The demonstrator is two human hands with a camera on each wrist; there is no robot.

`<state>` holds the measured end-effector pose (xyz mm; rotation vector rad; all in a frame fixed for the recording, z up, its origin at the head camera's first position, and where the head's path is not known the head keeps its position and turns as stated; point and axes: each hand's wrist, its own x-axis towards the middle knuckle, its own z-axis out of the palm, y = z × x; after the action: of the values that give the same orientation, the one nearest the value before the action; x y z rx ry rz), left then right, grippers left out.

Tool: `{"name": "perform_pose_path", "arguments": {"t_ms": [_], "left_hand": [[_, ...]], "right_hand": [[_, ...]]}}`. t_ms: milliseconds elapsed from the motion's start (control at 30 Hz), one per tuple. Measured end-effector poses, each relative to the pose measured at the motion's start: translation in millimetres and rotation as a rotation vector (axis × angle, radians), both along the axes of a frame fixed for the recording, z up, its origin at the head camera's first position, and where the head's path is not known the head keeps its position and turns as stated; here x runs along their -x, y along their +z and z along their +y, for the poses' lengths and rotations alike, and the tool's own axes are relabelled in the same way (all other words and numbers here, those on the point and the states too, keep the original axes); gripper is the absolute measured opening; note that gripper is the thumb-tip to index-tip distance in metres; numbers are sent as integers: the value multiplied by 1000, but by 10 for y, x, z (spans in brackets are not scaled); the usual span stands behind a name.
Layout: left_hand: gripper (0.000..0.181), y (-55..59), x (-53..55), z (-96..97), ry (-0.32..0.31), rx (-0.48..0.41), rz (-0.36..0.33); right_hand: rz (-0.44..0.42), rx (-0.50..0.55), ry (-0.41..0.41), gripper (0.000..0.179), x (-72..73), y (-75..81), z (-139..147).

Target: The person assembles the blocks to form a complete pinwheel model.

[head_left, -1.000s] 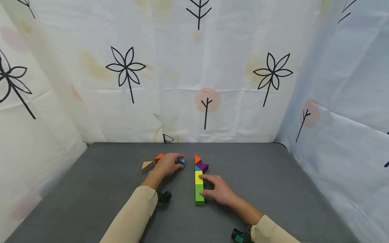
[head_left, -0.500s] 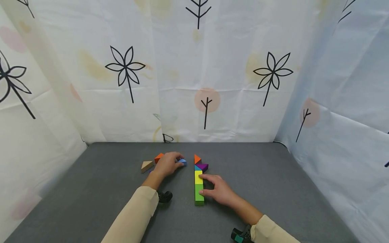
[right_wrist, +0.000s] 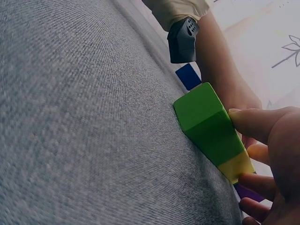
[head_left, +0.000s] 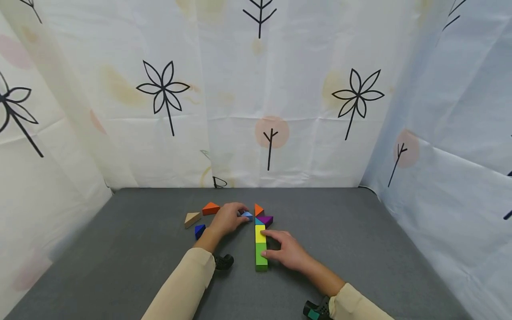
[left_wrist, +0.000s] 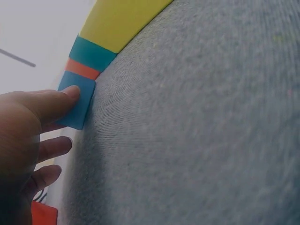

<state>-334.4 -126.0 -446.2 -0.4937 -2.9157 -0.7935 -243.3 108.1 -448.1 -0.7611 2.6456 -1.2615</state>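
"Left hand (head_left: 229, 218)?"

"Pinching the light blue block (left_wrist: 83, 107), beyond and left of the yellow block (head_left: 259, 235) (left wrist view bares the blue's broad side; head view, little)."

"Right hand (head_left: 290, 251)?"

"Loosely spread, touching the yellow block and the green block (head_left: 260, 260) nearside of it."

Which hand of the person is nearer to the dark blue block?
Left. The left hand is beyond the dark blue block and to its right, pinching the light blue block; the right hand is farther right, at the green block and yellow block.
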Motion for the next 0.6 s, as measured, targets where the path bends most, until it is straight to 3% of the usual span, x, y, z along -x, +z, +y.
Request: {"name": "perform_pose_path", "arguments": {"t_ms": [300,600], "left_hand": [[25,-53,17,26,31,-141,-44],[17,-46,19,41,33,-233,-21]], "right_hand": [[4,0,-1,57,-4,-7,-3],[7,3,-5,57,-7,-8,-8]]}}
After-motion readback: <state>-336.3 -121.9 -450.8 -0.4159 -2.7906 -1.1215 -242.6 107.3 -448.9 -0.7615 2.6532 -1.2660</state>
